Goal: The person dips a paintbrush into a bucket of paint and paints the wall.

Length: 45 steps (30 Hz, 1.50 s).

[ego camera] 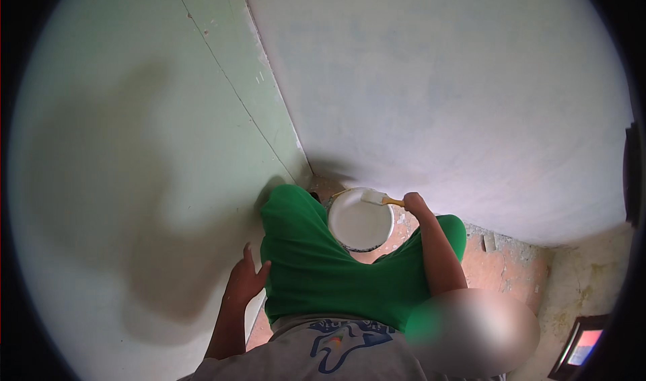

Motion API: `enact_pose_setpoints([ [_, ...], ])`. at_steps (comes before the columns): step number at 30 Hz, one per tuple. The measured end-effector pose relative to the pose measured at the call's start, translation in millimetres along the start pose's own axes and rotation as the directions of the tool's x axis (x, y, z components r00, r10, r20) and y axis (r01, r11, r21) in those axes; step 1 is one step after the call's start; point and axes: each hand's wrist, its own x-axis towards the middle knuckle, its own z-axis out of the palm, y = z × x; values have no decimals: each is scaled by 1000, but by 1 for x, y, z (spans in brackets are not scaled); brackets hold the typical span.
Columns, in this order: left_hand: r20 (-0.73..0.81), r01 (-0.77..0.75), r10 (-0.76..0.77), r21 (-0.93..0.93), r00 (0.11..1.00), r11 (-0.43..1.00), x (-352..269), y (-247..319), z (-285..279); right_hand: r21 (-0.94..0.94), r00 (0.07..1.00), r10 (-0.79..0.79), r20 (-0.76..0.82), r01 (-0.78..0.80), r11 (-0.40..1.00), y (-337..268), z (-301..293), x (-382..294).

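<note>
A round bucket [335, 232] of white paint [357, 224] stands on the floor between my knees. My right hand [416, 203] grips the yellow handle of a flat paintbrush [392, 201]. Its bristles are coated white and lie over the far right part of the bucket's opening; whether they touch the paint I cannot tell. Beside my left thigh, my left hand [246, 278] is empty with its fingers apart. It is close to the pale green wall, but contact with the wall is not clear.
The green wall [212, 144] on the left meets a whitish wall [434, 93] in a corner just beyond the bucket. A thin crack runs along the green wall. Small debris [488, 243] lies on the reddish floor [504, 275]. A dark-framed opening [580, 348] shows at lower right.
</note>
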Motion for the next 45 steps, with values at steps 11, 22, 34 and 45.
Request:
enact_pose_setpoints([
  [11,3,-407,477,-519,879,752,235,102,128,921,872,358,334,-382,72,-136,-94,-46],
  [22,697,126,143,-319,703,939,281,122,219,853,971,52,235,-181,-490,-225,-107,-105],
  [34,400,410,-106,-835,910,368,348,45,179,960,956,87,279,-280,8,-262,-37,-7],
  [45,628,465,192,-717,754,520,312,54,171,930,928,108,356,-363,53,-288,17,39],
])
